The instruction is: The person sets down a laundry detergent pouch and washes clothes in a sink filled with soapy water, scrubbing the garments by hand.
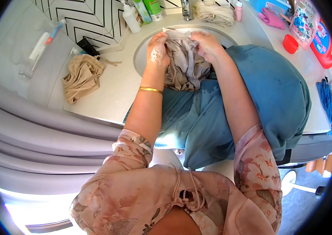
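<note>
A wet, crumpled beige-grey garment (185, 58) hangs between my hands over the round white sink (139, 58). My left hand (158, 51), with soap suds on its back, is closed on the garment's upper left edge. On the upper right edge, my right hand (206, 45) pinches the same cloth. The garment's lower part bunches down in front of the basin. A large teal cloth (267, 86) with damp spots drapes over the counter's front edge, partly beneath my right forearm. What kind of garment I hold cannot be made out.
Folded tan trousers (82, 76) lie on the left of the counter (103, 98). Behind the sink are a faucet (187, 9), a pump bottle (132, 17) and a beige cloth (215, 13). A red detergent bottle (324, 47) and red cap (290, 44) stand right.
</note>
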A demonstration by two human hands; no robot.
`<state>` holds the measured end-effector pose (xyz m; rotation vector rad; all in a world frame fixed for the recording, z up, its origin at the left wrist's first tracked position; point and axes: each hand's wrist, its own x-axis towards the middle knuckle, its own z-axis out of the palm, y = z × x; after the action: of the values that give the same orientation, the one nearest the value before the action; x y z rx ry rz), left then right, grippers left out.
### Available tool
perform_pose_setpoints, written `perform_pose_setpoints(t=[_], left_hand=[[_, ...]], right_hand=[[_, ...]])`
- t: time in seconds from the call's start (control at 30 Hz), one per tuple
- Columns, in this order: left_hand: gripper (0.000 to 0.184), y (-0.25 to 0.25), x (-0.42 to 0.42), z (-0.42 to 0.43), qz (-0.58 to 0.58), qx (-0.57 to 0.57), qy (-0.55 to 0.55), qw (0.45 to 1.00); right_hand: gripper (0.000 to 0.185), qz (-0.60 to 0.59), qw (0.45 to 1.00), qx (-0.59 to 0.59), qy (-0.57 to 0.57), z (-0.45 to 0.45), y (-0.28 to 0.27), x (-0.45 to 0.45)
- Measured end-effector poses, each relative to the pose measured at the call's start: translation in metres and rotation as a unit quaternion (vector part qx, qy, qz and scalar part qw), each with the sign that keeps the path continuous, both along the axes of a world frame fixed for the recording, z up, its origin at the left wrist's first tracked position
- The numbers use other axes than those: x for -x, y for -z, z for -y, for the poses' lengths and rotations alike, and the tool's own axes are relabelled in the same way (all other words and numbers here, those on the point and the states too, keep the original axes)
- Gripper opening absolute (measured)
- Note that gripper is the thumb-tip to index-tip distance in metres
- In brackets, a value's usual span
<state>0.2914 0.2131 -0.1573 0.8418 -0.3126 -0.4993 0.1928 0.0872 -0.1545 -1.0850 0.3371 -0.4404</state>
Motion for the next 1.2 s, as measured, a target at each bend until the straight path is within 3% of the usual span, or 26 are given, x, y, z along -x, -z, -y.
perform_pose_setpoints(t=[0.07, 0.17, 0.2, 0.27, 0.3, 0.37, 0.43, 0.47, 0.5, 0.57, 0.6, 0.63, 0.67, 0.7, 0.73, 0.77, 0.8, 0.83, 0.87, 0.97, 1.03, 1.07, 1.1, 1.13, 1.17, 1.2], left_hand=[[0.014, -0.001, 0.005, 0.000, -0.030, 0.030, 0.004, 0.999], [0.013, -0.003, 0.005, 0.003, -0.131, 0.012, 0.070, 0.989], [0.014, -0.001, 0.003, 0.005, -0.174, -0.005, 0.102, 0.979], [0.020, 0.039, -0.020, 0.005, -0.058, 0.131, 0.269, 0.953], [0.023, 0.047, -0.020, -0.001, 0.002, 0.195, 0.346, 0.918], [0.027, 0.058, -0.021, 0.001, -0.001, 0.149, 0.332, 0.931], [0.029, 0.003, 0.053, 0.010, -0.126, -0.071, 0.133, 0.981], [0.029, 0.002, 0.065, 0.021, -0.030, -0.114, 0.096, 0.988], [0.032, -0.010, 0.079, 0.020, -0.023, -0.126, 0.107, 0.986], [0.032, -0.006, 0.067, 0.021, 0.005, -0.106, 0.126, 0.986], [0.033, 0.014, 0.043, 0.018, -0.021, -0.108, 0.098, 0.989], [0.032, 0.059, -0.002, 0.022, -0.025, 0.076, 0.214, 0.973], [0.033, 0.104, -0.047, 0.026, -0.049, 0.229, 0.351, 0.906], [0.033, 0.087, -0.025, 0.021, 0.107, 0.110, 0.254, 0.955], [0.033, 0.069, -0.003, 0.015, 0.291, -0.093, 0.123, 0.944], [0.033, 0.050, 0.020, 0.009, 0.388, -0.260, 0.012, 0.884], [0.034, 0.018, 0.045, 0.014, 0.230, -0.198, 0.105, 0.947], [0.037, 0.003, 0.057, 0.017, 0.063, -0.127, 0.194, 0.971], [0.039, 0.002, 0.057, 0.019, 0.046, -0.111, 0.203, 0.972], [0.049, -0.005, 0.055, 0.021, -0.033, -0.097, 0.213, 0.972], [0.054, -0.021, 0.057, 0.005, 0.076, -0.112, 0.176, 0.975], [0.055, -0.019, 0.061, 0.001, 0.247, -0.229, 0.108, 0.936], [0.056, -0.016, 0.066, -0.002, 0.405, -0.333, 0.035, 0.851], [0.057, -0.014, 0.065, -0.001, 0.458, -0.375, 0.039, 0.805], [0.058, -0.013, 0.064, 0.000, 0.511, -0.412, 0.041, 0.753], [0.060, -0.015, 0.060, 0.003, 0.474, -0.402, 0.123, 0.774]], right_hand=[[0.008, 0.026, 0.998, -0.052, 0.030, -0.005, -0.005, 0.001], [0.012, 0.040, 0.992, 0.008, 0.121, -0.021, -0.009, -0.003], [0.014, 0.024, 0.970, 0.187, 0.153, -0.031, -0.007, -0.004], [0.020, -0.009, 0.831, 0.520, 0.199, -0.067, 0.000, -0.002], [0.022, 0.063, 0.772, 0.608, 0.174, -0.090, -0.005, 0.007], [0.025, -0.011, 0.818, 0.533, 0.218, -0.073, -0.010, 0.006], [0.029, -0.085, 0.851, 0.450, 0.258, -0.046, -0.014, 0.003], [0.032, -0.121, 0.861, 0.408, 0.278, -0.039, -0.016, 0.003], [0.033, -0.122, 0.851, 0.418, 0.294, -0.040, -0.013, 0.003], [0.036, -0.127, 0.826, 0.440, 0.330, -0.045, -0.002, 0.003], [0.031, -0.074, 0.818, 0.488, 0.296, -0.062, 0.002, 0.003], [0.023, -0.002, 0.781, 0.556, 0.284, -0.090, -0.001, 0.008], [0.021, 0.029, 0.757, 0.599, 0.260, -0.092, 0.001, 0.010], [0.019, 0.061, 0.732, 0.638, 0.232, -0.095, 0.004, 0.010], [0.017, 0.094, 0.704, 0.673, 0.204, -0.099, 0.005, 0.010], [0.020, 0.043, 0.735, 0.624, 0.261, -0.079, 0.008, 0.000], [0.022, -0.009, 0.758, 0.571, 0.316, -0.049, 0.011, -0.008], [0.024, -0.052, 0.773, 0.532, 0.342, -0.034, -0.005, 0.005], [0.027, -0.099, 0.785, 0.491, 0.366, -0.025, -0.021, 0.016], [0.030, -0.087, 0.840, 0.397, 0.359, -0.021, -0.011, 0.008], [0.037, 0.001, 0.901, 0.260, 0.347, -0.002, 0.004, -0.008], [0.038, 0.059, 0.929, 0.160, 0.328, 0.005, 0.007, -0.012], [0.039, 0.117, 0.943, 0.059, 0.304, 0.008, 0.008, -0.013], [0.038, -0.002, 0.954, 0.061, 0.293, 0.000, -0.015, 0.004], [0.037, 0.053, 0.968, 0.005, 0.244, 0.001, -0.016, 0.003], [0.037, 0.107, 0.974, -0.053, 0.192, 0.002, -0.017, 0.004]])
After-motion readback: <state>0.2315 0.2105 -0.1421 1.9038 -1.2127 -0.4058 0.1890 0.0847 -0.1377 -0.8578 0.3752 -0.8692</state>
